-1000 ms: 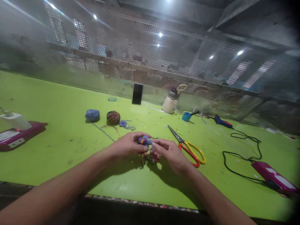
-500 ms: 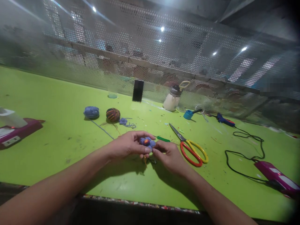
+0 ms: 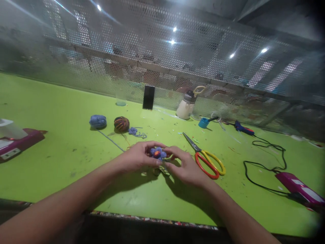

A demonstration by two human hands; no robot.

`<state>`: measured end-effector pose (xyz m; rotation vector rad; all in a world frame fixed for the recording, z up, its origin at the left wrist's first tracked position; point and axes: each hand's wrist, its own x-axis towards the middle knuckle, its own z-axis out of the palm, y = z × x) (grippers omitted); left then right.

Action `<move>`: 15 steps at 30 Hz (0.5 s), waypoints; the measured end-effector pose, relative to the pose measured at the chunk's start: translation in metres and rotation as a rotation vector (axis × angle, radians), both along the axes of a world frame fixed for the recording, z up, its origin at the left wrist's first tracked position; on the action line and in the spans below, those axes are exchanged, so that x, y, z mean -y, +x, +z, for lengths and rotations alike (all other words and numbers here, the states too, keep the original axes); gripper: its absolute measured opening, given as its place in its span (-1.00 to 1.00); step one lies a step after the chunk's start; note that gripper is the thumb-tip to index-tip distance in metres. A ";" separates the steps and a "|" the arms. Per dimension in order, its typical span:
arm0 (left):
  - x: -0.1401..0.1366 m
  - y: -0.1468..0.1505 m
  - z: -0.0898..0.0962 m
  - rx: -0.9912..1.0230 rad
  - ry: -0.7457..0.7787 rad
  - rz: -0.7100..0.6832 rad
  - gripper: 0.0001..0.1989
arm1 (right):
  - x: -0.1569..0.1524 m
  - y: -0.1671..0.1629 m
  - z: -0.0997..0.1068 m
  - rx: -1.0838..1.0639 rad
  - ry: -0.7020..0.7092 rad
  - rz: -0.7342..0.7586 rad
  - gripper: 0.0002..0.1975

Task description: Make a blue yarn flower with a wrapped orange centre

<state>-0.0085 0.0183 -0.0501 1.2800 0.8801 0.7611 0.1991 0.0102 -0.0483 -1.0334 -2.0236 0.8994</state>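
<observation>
A small blue yarn flower (image 3: 161,155) with an orange-red centre is held between my two hands, low over the green table. My left hand (image 3: 138,156) grips its left side, thumb in front and fingers behind. On the flower's right edge, the curved index finger and thumb of my right hand (image 3: 185,166) close in. Loose dark yarn ends (image 3: 164,171) dangle beneath it. From the blue yarn ball (image 3: 98,121) a strand runs toward my left hand. Next to that ball sit a multicoloured yarn ball (image 3: 122,124) and a small blue yarn piece (image 3: 133,131).
Scissors (image 3: 203,154) with red and yellow handles lie right of my right hand. Farther back stand a phone (image 3: 148,97), a whitish bottle (image 3: 186,107) and a blue pot (image 3: 203,122). A glue gun (image 3: 243,128) and purple power strips (image 3: 299,188) rest on the green table (image 3: 122,210).
My right index finger has lifted and stretched over the flower's upper edge. The green stick beyond my right hand no longer shows. The flower is tilted a little differently.
</observation>
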 end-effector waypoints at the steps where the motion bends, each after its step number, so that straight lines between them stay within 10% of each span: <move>1: 0.000 0.001 0.000 -0.026 0.036 0.029 -0.36 | 0.000 0.001 0.003 -0.045 -0.036 0.005 -0.70; 15: 0.005 0.007 0.003 0.057 -0.009 0.046 -0.55 | 0.000 -0.008 -0.008 -0.339 -0.378 0.006 -0.81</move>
